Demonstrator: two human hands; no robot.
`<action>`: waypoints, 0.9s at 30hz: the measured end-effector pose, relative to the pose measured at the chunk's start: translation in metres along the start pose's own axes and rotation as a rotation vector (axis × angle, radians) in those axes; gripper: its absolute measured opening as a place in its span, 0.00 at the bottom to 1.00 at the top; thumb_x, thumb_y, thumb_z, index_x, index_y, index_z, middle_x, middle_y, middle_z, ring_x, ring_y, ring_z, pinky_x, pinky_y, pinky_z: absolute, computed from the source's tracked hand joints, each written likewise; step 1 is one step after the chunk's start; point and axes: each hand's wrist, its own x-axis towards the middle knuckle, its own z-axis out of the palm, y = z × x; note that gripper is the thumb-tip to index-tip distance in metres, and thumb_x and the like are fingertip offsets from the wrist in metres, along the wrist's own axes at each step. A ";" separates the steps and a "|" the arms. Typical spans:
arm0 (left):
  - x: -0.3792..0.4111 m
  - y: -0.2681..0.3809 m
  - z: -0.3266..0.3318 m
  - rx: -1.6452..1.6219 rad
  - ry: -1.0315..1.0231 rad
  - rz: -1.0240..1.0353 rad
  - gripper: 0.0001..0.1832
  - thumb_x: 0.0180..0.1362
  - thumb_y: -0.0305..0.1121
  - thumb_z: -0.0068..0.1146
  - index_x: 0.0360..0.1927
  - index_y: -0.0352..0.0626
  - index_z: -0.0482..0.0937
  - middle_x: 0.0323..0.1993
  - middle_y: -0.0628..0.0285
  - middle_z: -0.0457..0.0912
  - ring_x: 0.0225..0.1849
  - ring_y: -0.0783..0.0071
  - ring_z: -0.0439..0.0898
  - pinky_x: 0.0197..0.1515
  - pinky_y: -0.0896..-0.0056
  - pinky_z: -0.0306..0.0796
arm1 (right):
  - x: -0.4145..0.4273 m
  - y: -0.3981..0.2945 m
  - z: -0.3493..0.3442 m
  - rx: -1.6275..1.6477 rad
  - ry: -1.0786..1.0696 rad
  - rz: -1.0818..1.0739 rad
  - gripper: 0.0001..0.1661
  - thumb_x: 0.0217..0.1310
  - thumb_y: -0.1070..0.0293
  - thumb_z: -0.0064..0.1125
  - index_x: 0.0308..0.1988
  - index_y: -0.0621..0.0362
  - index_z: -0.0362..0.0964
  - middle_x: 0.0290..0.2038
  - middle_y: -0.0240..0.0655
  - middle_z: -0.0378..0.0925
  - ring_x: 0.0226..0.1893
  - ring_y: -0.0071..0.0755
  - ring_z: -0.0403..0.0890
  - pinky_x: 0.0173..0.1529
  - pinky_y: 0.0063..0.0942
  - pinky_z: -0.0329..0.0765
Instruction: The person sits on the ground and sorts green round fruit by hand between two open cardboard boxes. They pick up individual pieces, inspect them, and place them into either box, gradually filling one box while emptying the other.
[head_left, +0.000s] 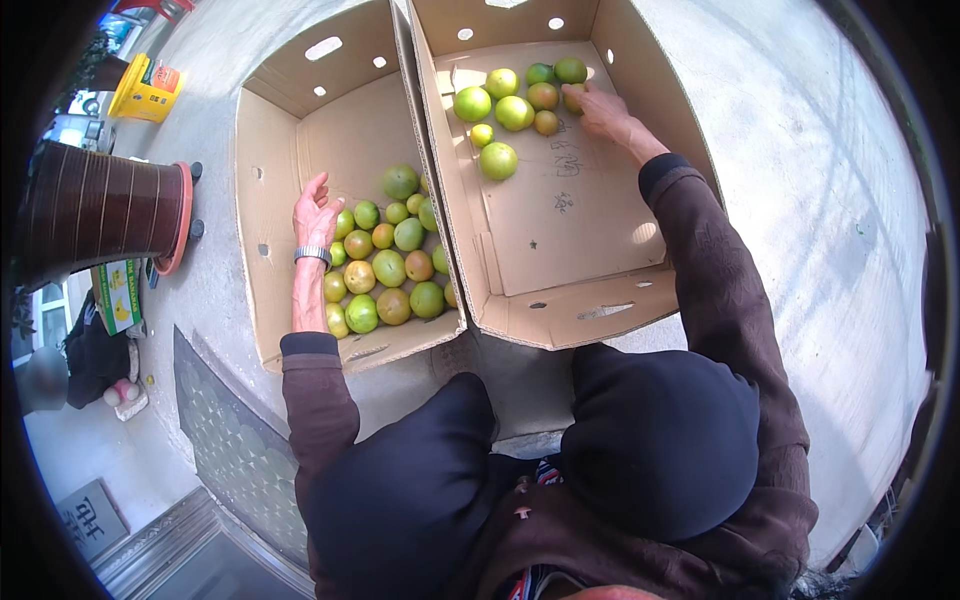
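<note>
Two open cardboard boxes stand side by side before me. The left box (266, 161) holds many green tomatoes (389, 268), some tinged orange, gathered at its near right part. My left hand (315, 214), with a metal watch band on the wrist, hovers along the left edge of that group, fingers apart and holding nothing. Inside the right box (517, 319), a smaller group of tomatoes (514, 113) lies towards the far end. There my right hand (606, 116) has its fingertips around a tomato (574, 97) at the group's right side; the fingers partly hide it.
A small green calyx (533, 244) lies on the right box's floor, near handwriting. To the left are a large brown planter (105, 206) on a wheeled base, a yellow bucket (150, 90) and a patterned mat (236, 435). A person in dark clothing (97, 352) is at the far left.
</note>
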 end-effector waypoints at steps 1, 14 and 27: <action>-0.003 0.006 0.003 -0.031 0.003 0.000 0.35 0.45 0.25 0.61 0.61 0.40 0.67 0.53 0.44 0.73 0.53 0.60 0.74 0.56 0.66 0.70 | 0.004 0.003 0.001 0.060 -0.025 0.034 0.29 0.50 0.76 0.53 0.54 0.46 0.61 0.53 0.48 0.64 0.46 0.54 0.76 0.46 0.45 0.76; -0.027 0.066 0.028 -0.583 0.022 0.008 0.25 0.54 0.29 0.63 0.53 0.31 0.70 0.43 0.51 0.78 0.36 0.67 0.82 0.36 0.74 0.79 | -0.021 -0.042 -0.047 0.682 0.173 0.285 0.36 0.45 0.58 0.64 0.53 0.59 0.61 0.42 0.50 0.77 0.42 0.42 0.80 0.44 0.36 0.77; -0.095 0.171 0.062 -1.305 -0.445 0.139 0.18 0.64 0.39 0.51 0.52 0.37 0.71 0.51 0.58 0.74 0.56 0.65 0.72 0.60 0.58 0.68 | -0.094 -0.236 -0.114 0.407 0.563 -0.551 0.31 0.52 0.68 0.62 0.56 0.52 0.61 0.55 0.47 0.68 0.51 0.50 0.74 0.52 0.36 0.73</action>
